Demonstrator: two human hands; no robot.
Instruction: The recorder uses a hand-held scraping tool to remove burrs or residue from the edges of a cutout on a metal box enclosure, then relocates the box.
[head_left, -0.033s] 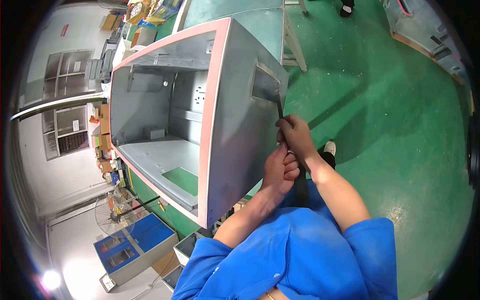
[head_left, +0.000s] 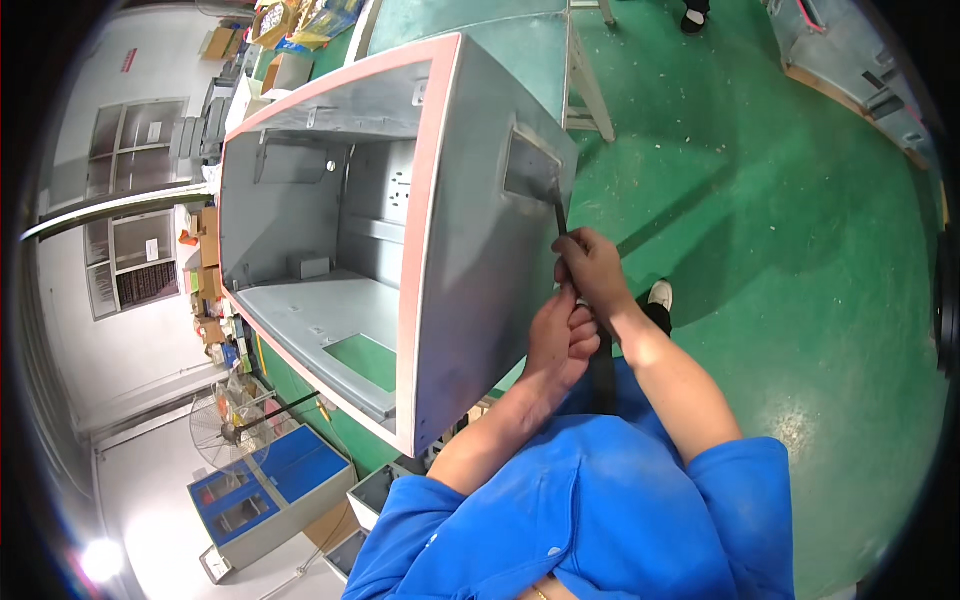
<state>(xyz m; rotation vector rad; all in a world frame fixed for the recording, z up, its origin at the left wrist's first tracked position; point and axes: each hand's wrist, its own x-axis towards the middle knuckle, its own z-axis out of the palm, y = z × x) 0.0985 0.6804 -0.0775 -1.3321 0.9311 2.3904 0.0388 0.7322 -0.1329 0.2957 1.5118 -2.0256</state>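
A large grey metal cabinet shell [head_left: 478, 250] with a pink-edged open front stands before me. Its right-hand side has a rectangular cutout [head_left: 531, 166]. From the lower right corner of that cutout a thin dark bar-shaped tool [head_left: 561, 214] runs down to my hands; it looks like a file, though its exact kind is unclear. My right hand [head_left: 592, 268] is closed round the tool's shaft. Just below and touching it, my left hand [head_left: 563, 342] has its fingers curled and its thumb against the lower end of the tool, which the fingers mostly hide.
A greenish table [head_left: 480, 42] is behind the cabinet, with a trestle leg [head_left: 592, 85] on the green floor [head_left: 760, 300]. Another grey panel [head_left: 850, 75] lies at the far right. A standing fan [head_left: 230, 432] and a blue-topped cabinet [head_left: 300, 468] are at left. Someone's shoe [head_left: 692, 22] shows at the top.
Almost nothing differs. Both hands and the tool keep the same place at the cutout's corner.
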